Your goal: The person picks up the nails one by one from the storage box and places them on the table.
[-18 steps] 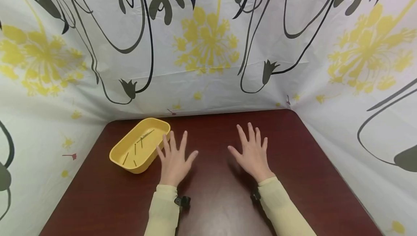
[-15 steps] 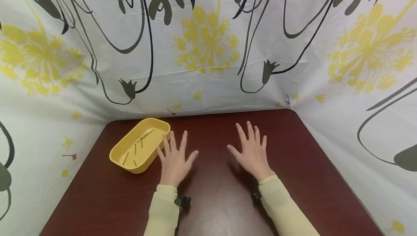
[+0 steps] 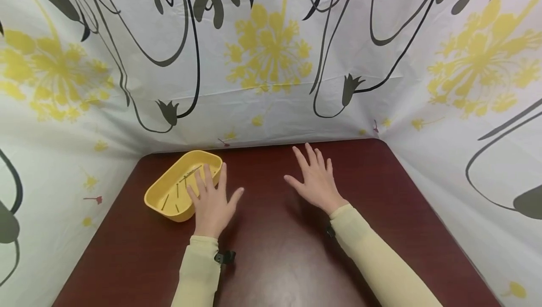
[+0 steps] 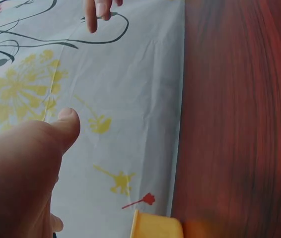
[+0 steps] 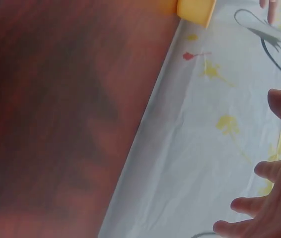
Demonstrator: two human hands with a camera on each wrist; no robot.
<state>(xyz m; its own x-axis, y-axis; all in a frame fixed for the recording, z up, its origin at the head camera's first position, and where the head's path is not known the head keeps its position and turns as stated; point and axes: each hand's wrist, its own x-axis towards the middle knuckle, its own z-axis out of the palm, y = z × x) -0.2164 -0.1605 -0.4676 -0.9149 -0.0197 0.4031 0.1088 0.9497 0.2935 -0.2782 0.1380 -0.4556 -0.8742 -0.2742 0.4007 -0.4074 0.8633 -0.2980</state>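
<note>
Both hands hover over the table with fingers spread and hold nothing. In the head view my left hand is nearest the yellow tray, its fingers overlapping the tray's right side. Inside the tray lie several thin, dark, nail-like pieces. Off to the right, my right hand has its thumb pointing left. The left wrist view shows the left hand's thumb and a corner of the tray. Fingers and thumb of the right hand show in the right wrist view, straight and apart.
A dark red-brown table with rounded far corners lies under the hands. White cloth printed with flowers hangs along its back and both sides. Small black wrist cameras sit at the sleeves.
My left hand has shifted left and slightly up, now covering more of the tray. The right hand has moved left and farther from the body. The head view has tilted slightly.
</note>
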